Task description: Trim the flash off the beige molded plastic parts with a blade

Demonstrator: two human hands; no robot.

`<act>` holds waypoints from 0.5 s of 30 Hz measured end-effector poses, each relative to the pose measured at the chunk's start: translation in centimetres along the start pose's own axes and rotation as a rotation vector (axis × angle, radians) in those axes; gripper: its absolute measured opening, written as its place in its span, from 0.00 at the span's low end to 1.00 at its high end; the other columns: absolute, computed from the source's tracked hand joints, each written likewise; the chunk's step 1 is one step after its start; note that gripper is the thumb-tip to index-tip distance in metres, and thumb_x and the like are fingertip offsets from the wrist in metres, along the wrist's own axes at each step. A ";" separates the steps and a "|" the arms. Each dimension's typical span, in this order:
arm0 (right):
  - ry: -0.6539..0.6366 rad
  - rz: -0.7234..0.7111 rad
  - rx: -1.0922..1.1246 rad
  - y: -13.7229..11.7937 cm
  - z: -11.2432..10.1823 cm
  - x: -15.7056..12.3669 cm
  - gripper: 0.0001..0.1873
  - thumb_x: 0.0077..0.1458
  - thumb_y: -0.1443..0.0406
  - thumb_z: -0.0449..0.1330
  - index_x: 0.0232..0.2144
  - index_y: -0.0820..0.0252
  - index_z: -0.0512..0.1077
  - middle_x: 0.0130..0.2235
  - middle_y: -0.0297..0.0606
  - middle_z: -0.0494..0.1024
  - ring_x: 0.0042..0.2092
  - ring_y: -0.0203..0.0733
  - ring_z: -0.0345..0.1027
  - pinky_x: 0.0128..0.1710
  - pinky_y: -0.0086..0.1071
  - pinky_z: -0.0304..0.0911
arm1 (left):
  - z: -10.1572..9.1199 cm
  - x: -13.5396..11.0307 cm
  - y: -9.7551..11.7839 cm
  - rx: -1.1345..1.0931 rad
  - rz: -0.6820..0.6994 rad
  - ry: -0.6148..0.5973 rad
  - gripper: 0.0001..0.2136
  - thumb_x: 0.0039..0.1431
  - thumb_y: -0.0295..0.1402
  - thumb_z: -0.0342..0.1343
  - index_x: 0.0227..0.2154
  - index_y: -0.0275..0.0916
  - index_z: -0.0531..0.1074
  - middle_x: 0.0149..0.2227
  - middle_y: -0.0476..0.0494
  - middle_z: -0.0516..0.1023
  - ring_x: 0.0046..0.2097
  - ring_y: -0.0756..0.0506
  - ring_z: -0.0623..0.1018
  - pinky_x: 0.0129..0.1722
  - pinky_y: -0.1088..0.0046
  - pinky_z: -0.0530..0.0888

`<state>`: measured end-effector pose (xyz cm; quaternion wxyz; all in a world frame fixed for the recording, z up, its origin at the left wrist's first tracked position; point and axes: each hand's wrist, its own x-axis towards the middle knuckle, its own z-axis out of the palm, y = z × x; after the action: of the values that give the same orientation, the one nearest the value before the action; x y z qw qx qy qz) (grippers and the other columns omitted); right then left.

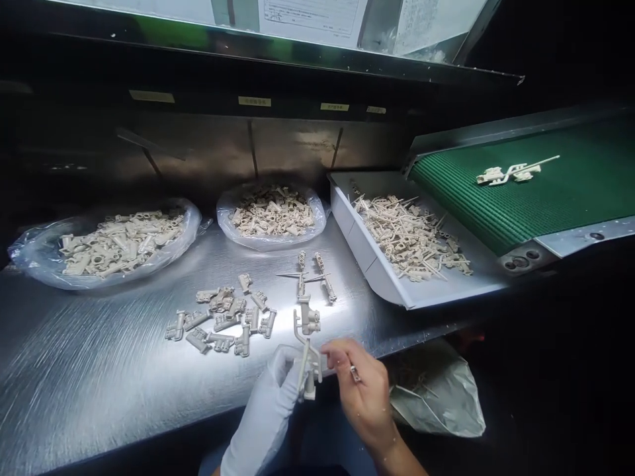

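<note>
At the front edge of the bench [74,370], a white-gloved left hand [265,413] closed around the stem of a beige moulded plastic runner tree [307,324], held nearly upright, its joints exposed for work; a bare right hand [364,390] pinching a small metal-tipped tool [355,374] just beside the tree. Farther along the brushed steel, separated tubular fittings [218,320] in a loose scatter, two slim branched pieces [322,277] nearby. Toward the back edge, chunky fittings in clear plastic bags [34,261], apart from spiky pieces in a white tray [357,244] at the end of a ribbed green conveyor belt [570,198].
</note>
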<state>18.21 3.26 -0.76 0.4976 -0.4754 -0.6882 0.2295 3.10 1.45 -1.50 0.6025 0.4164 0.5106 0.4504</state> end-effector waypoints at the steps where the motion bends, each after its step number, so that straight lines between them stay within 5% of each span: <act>1: -0.023 -0.002 0.006 0.0 0.3 -0.3 0.17 0.72 0.63 0.52 0.31 0.56 0.72 0.26 0.33 0.74 0.26 0.37 0.69 0.27 0.28 0.63 | 0.2 -0.1 -0.2 0.001 -0.008 -0.001 0.17 0.65 0.50 0.58 0.29 0.42 0.69 0.27 0.52 0.70 0.28 0.48 0.67 0.31 0.72 0.71; 6: -0.058 -0.001 0.023 -0.1 1.3 -1.1 0.19 0.72 0.64 0.49 0.25 0.55 0.62 0.23 0.29 0.65 0.23 0.35 0.61 0.25 0.29 0.55 | 0.4 -0.8 -1.2 0.034 -0.018 -0.049 0.17 0.65 0.50 0.58 0.30 0.41 0.71 0.30 0.49 0.74 0.33 0.46 0.72 0.37 0.69 0.73; 10: -0.114 0.041 0.070 0.0 0.8 -0.9 0.22 0.74 0.62 0.46 0.24 0.54 0.57 0.21 0.27 0.61 0.21 0.34 0.58 0.23 0.28 0.54 | 0.4 -1.3 -0.6 0.028 -0.101 -0.194 0.20 0.69 0.53 0.50 0.29 0.42 0.71 0.23 0.51 0.70 0.24 0.47 0.70 0.27 0.70 0.72; 15: -0.127 0.088 0.078 0.6 -1.6 0.0 0.21 0.73 0.60 0.52 0.25 0.56 0.67 0.24 0.30 0.69 0.25 0.36 0.66 0.26 0.28 0.60 | 0.1 -0.9 0.3 0.018 -0.029 -0.078 0.23 0.70 0.53 0.47 0.27 0.41 0.71 0.29 0.45 0.76 0.32 0.43 0.75 0.34 0.66 0.75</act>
<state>19.93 3.30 -0.62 0.4606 -0.4696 -0.6875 0.3076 3.11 0.68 -1.03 0.6247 0.4315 0.4969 0.4203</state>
